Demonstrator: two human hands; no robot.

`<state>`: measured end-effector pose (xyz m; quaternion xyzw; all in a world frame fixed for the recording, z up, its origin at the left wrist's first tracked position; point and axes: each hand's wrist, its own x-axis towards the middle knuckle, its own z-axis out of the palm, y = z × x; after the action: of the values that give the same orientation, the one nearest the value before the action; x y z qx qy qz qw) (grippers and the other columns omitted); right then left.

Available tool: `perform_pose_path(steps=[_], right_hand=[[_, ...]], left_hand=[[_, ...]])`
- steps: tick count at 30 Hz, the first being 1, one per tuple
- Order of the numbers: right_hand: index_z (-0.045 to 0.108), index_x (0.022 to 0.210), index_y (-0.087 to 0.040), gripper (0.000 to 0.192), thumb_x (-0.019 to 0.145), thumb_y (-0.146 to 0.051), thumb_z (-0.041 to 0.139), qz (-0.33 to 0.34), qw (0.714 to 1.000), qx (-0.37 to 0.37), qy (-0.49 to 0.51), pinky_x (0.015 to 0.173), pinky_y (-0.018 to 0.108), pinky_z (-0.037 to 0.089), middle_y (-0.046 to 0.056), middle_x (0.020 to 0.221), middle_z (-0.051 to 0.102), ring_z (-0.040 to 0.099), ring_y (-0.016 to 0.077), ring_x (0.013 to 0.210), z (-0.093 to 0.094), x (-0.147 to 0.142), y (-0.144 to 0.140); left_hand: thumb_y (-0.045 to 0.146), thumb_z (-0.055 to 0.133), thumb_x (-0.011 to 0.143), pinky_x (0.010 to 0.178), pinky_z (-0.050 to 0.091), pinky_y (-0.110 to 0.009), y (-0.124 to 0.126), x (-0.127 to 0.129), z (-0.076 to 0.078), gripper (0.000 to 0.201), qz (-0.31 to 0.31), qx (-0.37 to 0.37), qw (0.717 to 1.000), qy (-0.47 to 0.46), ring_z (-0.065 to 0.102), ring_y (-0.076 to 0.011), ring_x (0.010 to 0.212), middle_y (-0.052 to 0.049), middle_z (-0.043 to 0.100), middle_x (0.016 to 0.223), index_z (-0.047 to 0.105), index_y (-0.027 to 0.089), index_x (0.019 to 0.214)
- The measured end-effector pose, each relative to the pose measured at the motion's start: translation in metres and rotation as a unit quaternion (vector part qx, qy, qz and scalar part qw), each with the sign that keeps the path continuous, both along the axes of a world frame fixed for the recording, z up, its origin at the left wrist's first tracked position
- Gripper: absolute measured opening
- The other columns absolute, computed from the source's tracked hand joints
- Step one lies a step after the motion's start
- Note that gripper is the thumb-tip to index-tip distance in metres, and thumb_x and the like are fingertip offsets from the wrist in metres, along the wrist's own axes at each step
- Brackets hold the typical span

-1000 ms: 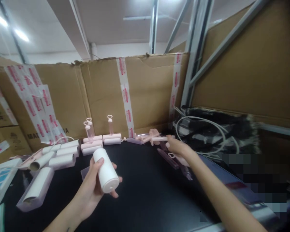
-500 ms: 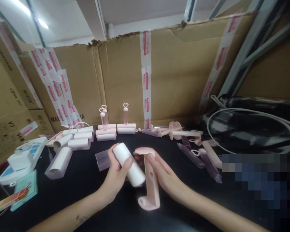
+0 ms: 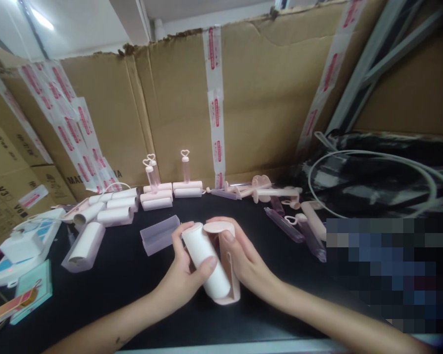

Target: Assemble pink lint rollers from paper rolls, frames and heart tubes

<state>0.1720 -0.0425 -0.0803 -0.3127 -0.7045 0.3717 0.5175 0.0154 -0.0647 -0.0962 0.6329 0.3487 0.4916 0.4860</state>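
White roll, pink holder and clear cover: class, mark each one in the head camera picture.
white roll (image 3: 206, 263), head view, middle of its side
pink holder (image 3: 219, 227), head view, round top end
clear cover (image 3: 159, 235), head view, middle of its upper face

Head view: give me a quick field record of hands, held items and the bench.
left hand: grips white roll
right hand: holds pink holder against the roll
roll and holder: touching, roll lies in the holder
clear cover: on black bench, left of hands
back row: finished rollers at cardboard wall
right side: loose pink handles
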Motion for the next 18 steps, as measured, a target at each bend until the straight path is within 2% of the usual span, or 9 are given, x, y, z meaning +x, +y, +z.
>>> perform_pose_path(steps=[6, 10, 12, 15, 18], right_hand=[[0.046, 0.111, -0.024, 0.028, 0.095, -0.042, 0.030, -0.008, 1.000, 0.000, 0.015, 0.083, 0.024, 0.045, 0.004, 0.105, 0.052, 0.053, 0.0149, 0.093, -0.009, 0.000, 0.002], [0.042, 0.113, -0.026, 0.026, 0.096, -0.040, 0.027, -0.016, 0.999, 0.010, 0.036, 0.084, 0.026, 0.045, 0.004, 0.104, 0.050, 0.054, 0.0153, 0.096, -0.015, -0.004, -0.002], [0.041, 0.112, -0.026, 0.023, 0.097, -0.036, 0.027, -0.020, 0.999, 0.043, 0.015, 0.082, 0.024, 0.046, 0.004, 0.103, 0.049, 0.054, 0.0142, 0.094, -0.011, -0.002, -0.002], [0.043, 0.110, -0.024, 0.018, 0.093, -0.027, 0.039, 0.004, 0.992, 0.101, -0.078, 0.081, 0.024, 0.045, 0.003, 0.101, 0.052, 0.054, 0.0137, 0.092, 0.005, 0.007, 0.001], [0.048, 0.112, -0.022, 0.030, 0.083, -0.016, 0.051, 0.032, 0.966, 0.143, -0.211, 0.081, 0.027, 0.045, 0.003, 0.100, 0.057, 0.056, 0.0159, 0.090, 0.019, 0.016, 0.006]], left_hand=[[0.025, 0.058, 0.082, 0.088, 0.045, -0.033, 0.000, 0.002, 0.001, 0.063, -0.010, 0.015, 0.999, 0.045, 0.057, -0.0152, 0.094, -0.005, 0.050, 0.112, 0.012, 0.026, 0.125], [0.030, 0.079, 0.060, 0.088, 0.046, -0.034, -0.001, 0.008, 0.008, 0.088, 0.036, 0.018, 0.994, 0.103, 0.055, -0.0199, 0.101, -0.007, 0.046, 0.119, 0.017, 0.027, 0.122], [0.031, 0.081, 0.055, 0.087, 0.046, -0.035, -0.001, 0.007, 0.016, 0.091, 0.044, 0.019, 0.988, 0.146, 0.055, -0.0221, 0.103, -0.007, 0.048, 0.119, 0.020, 0.026, 0.122], [0.028, 0.074, 0.063, 0.085, 0.048, -0.037, 0.001, -0.006, 0.030, 0.082, 0.041, 0.049, 0.966, 0.252, 0.058, -0.0231, 0.100, -0.007, 0.053, 0.116, 0.022, 0.026, 0.125], [0.025, 0.065, 0.069, 0.086, 0.047, -0.041, 0.001, -0.023, 0.041, 0.081, 0.038, 0.121, 0.915, 0.384, 0.060, -0.0251, 0.097, -0.007, 0.057, 0.115, 0.016, 0.027, 0.134]])
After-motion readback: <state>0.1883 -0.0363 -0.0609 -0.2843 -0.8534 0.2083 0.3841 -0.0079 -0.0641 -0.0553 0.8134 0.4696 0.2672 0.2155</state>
